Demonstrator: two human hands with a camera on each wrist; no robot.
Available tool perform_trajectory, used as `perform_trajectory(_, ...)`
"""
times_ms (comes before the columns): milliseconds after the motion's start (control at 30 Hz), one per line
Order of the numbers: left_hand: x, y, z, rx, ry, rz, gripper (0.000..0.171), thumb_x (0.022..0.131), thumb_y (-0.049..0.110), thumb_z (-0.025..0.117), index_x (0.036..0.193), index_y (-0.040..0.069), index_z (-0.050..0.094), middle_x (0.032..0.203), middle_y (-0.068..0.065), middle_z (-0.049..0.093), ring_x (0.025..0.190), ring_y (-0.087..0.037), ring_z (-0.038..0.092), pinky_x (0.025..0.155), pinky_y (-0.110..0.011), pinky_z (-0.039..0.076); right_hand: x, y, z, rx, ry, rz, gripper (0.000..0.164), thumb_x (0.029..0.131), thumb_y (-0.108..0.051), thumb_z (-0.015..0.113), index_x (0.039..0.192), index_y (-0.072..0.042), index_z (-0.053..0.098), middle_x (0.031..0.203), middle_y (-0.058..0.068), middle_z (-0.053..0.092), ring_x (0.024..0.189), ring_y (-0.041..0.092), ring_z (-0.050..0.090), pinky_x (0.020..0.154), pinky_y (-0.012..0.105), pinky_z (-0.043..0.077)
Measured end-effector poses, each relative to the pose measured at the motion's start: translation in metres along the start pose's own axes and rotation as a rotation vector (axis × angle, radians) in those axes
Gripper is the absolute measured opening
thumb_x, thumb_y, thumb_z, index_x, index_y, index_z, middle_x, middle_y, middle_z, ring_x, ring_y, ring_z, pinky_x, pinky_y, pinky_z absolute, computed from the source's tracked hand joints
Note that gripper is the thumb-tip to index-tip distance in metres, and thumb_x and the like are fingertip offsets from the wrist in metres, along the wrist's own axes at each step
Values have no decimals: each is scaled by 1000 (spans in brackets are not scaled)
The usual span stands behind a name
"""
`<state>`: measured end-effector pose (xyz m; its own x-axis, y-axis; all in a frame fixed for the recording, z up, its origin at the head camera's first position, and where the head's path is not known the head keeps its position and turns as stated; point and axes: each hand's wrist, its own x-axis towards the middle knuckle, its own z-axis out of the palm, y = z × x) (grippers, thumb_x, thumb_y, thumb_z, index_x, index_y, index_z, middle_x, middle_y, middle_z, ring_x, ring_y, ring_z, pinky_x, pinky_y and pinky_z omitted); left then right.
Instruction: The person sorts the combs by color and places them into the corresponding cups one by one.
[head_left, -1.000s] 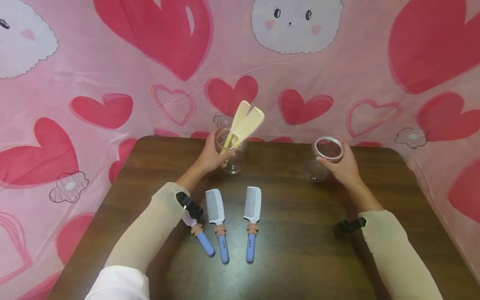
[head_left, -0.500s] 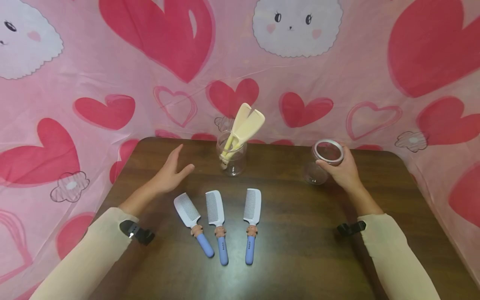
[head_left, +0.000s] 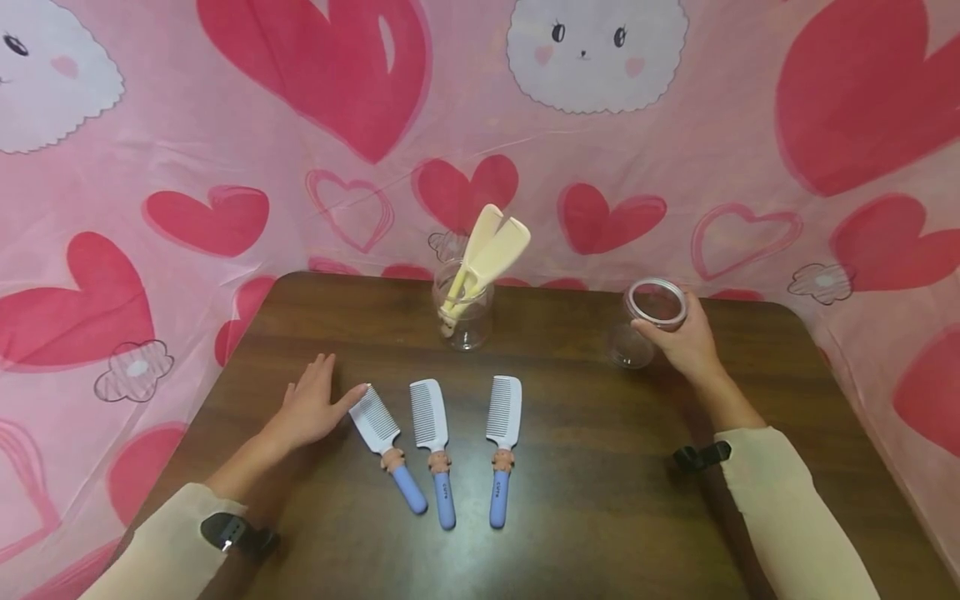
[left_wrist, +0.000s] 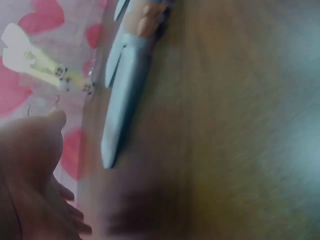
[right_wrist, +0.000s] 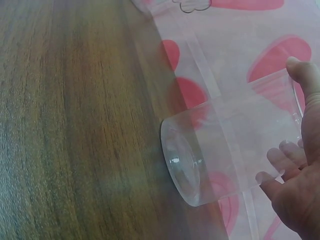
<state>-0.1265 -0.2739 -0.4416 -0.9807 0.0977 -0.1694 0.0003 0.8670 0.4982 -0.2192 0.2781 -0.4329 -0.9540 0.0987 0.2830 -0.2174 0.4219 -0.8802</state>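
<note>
My left hand (head_left: 307, 408) is held low over the table's left side, fingers stretched out and holding nothing. Its thumb tip overlaps the teeth end of the left blue comb (head_left: 375, 423). Beside that comb lie a middle blue comb (head_left: 430, 415) and a right blue comb (head_left: 505, 410), handles toward me. My right hand (head_left: 692, 340) grips a clear jar (right_wrist: 220, 145) near its rim, with thumb and fingers on opposite sides. The jar has nothing in it. At the back, two pale yellow combs (head_left: 501, 254) lean in another clear jar (head_left: 471, 335).
The brown wooden table (head_left: 600, 483) ends at a pink cloth backdrop (head_left: 465, 100) printed with hearts. Black straps with cameras sit on both wrists. Bare tabletop lies between the right blue comb and my right forearm.
My left hand has let go of the jar with the yellow combs and moved left and toward me, down to the left blue comb. The right hand keeps its grip on the other jar.
</note>
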Motion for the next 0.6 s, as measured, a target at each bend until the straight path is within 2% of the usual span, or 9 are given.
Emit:
perform_trajectory(133, -4, 0, 12, 18, -6, -57, 99, 98, 60, 54, 153, -15, 19, 159, -41, 14, 146, -59, 12, 112, -77, 8, -3, -8, 0, 8, -4, 0, 77, 80, -1, 84, 144, 6, 41, 138, 23, 50, 128, 36, 47, 105, 24, 37)
perform_trajectory(300, -3, 4, 23, 52, 16, -89, 105, 94, 63, 57, 153, -15, 21, 159, -41, 14, 147, -59, 9, 112, -78, 5, -13, -37, 1, 16, -16, 9, 72, 81, 4, 79, 141, 14, 40, 136, 30, 50, 117, 12, 50, 100, 15, 37)
perform_trajectory(367, -2, 6, 26, 63, 25, -93, 106, 92, 64, 59, 153, -14, 21, 159, -41, 13, 147, -59, 8, 111, -79, 4, -14, -41, 1, 23, -17, 9, 71, 82, 4, 79, 140, 14, 39, 138, 33, 48, 115, 7, 49, 97, 11, 37)
perform_trajectory(500, -1, 11, 29, 93, 51, -95, 106, 90, 63, 63, 152, -13, 25, 159, -41, 14, 147, -59, 9, 112, -78, 7, -14, -42, 1, 32, -16, 0, 72, 81, 6, 78, 141, 15, 38, 138, 32, 48, 123, 29, 49, 99, 13, 38)
perform_trajectory(600, -2, 17, 29, 123, 89, -87, 102, 88, 61, 67, 150, -12, 32, 156, -40, 22, 144, -57, 19, 111, -77, 17, -13, -42, 1, 30, -17, -3, 72, 81, 6, 78, 141, 15, 38, 138, 32, 48, 126, 41, 46, 100, 15, 37)
